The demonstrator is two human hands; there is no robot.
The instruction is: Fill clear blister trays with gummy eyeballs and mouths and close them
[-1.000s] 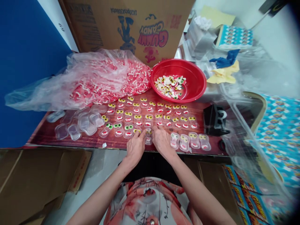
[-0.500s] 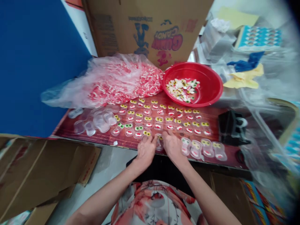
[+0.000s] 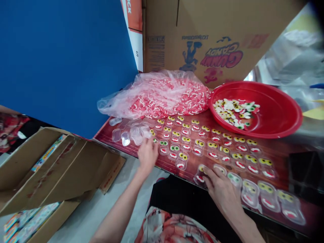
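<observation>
The person is sitting at a red table (image 3: 291, 158) covered with rows of little clear cups (image 3: 199, 143), and each filled cup is holding candy eyes and a red mouth. The left hand (image 3: 147, 154) is reaching out to the left end of the rows, near a small pile of empty cups (image 3: 131, 133). Its fingers are lying loosely spread, close to the pile, and I cannot tell if they are pinching anything. The right hand (image 3: 222, 189) is resting at the near edge of the table, with its fingers pressing down on a filled cup (image 3: 201, 172) in the front row. That hand is bent over the cup, not lifting it.

Behind the rows, a plastic bag (image 3: 162, 96) of red and white candy is lying open, and a red bowl (image 3: 278, 118) is holding the eye candies (image 3: 234, 109). A big cardboard box (image 3: 215, 37) is standing at the back. Open boxes (image 3: 50, 168) are sitting on the floor to the left.

It looks like the filling step is going on, one cup at a time. I think the next move is calling for a careful pinch on just one empty cup, because they are lying on top of each other.
</observation>
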